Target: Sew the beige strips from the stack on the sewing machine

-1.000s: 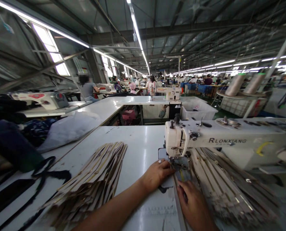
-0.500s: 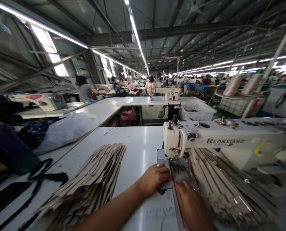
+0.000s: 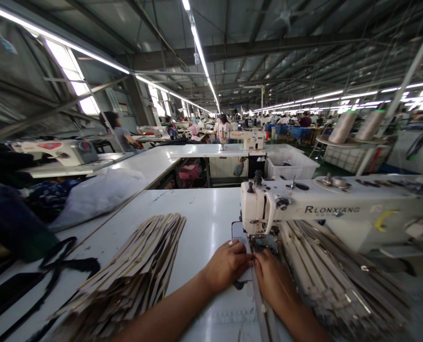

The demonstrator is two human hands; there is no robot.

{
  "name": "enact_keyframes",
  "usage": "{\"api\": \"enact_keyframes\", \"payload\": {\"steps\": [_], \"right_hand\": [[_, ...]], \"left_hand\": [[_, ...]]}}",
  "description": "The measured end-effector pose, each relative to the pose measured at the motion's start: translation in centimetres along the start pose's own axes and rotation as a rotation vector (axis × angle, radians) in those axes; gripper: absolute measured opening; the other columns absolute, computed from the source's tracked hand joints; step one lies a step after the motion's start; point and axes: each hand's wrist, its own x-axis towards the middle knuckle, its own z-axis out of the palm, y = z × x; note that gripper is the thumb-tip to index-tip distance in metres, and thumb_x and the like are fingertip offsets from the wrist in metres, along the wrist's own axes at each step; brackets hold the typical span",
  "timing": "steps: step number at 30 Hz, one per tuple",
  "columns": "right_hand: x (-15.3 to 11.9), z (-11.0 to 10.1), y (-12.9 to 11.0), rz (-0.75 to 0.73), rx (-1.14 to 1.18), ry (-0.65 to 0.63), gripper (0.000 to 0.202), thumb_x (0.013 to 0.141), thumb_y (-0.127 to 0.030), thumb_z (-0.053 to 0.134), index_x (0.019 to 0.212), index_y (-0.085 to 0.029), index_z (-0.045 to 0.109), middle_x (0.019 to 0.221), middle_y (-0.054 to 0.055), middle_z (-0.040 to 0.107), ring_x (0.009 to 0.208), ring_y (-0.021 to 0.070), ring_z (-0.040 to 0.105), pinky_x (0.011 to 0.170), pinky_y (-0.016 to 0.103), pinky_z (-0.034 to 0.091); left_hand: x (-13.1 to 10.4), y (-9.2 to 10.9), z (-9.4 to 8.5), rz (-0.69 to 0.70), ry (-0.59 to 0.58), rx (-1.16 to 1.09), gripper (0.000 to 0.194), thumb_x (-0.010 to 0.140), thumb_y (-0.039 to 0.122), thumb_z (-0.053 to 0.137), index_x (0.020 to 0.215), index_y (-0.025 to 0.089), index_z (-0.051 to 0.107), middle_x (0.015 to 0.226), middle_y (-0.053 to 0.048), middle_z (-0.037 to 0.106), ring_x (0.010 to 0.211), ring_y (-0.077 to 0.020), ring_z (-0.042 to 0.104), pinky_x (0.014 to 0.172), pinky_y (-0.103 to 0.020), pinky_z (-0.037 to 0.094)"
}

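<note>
Just in front of the needle area of a white sewing machine, both hands meet on a long grey-beige zipper strip. My left hand has its fingers curled and pinched on the strip's left edge; a ring shows on one finger. My right hand pinches the same strip from the right, fingertips close to the left ones. The strip runs from the presser foot down toward the bottom edge. A stack of similar strips lies left of my hands, and another pile lies to the right, partly behind the machine arm.
Black straps and a white translucent bag lie at the left. Beyond the table are a white bin, another sewing machine and thread cones. A person sits at the far left.
My right hand has moved up and slightly left, closer to my left hand. The left hand has shifted slightly. The seated person at the far left has leaned left.
</note>
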Motion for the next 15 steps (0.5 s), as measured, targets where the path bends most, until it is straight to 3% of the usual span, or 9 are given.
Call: {"api": "enact_keyframes", "payload": {"steps": [6, 15], "right_hand": [[-0.12, -0.03, -0.27, 0.029, 0.050, 0.048, 0.029, 0.093, -0.014, 0.039, 0.100, -0.018, 0.067, 0.094, 0.007, 0.067, 0.089, 0.0186, 0.065, 0.077, 0.026, 0.045], [-0.05, -0.30, -0.72, 0.042, -0.051, 0.030, 0.029, 0.093, -0.015, 0.040, 0.103, -0.019, 0.067, 0.094, 0.006, 0.067, 0.082, 0.0175, 0.066, 0.069, 0.025, 0.044]], "left_hand": [[-0.01, -0.18, 0.07, -0.032, 0.003, -0.012, 0.023, 0.097, 0.026, 0.048, 0.102, 0.019, 0.069, 0.085, -0.007, 0.059, 0.085, -0.0208, 0.055, 0.075, -0.031, 0.046], [0.13, -0.33, 0.06, -0.047, -0.005, -0.011, 0.021, 0.096, 0.025, 0.049, 0.100, 0.019, 0.069, 0.086, -0.006, 0.059, 0.085, -0.0211, 0.053, 0.077, -0.032, 0.045]]}}
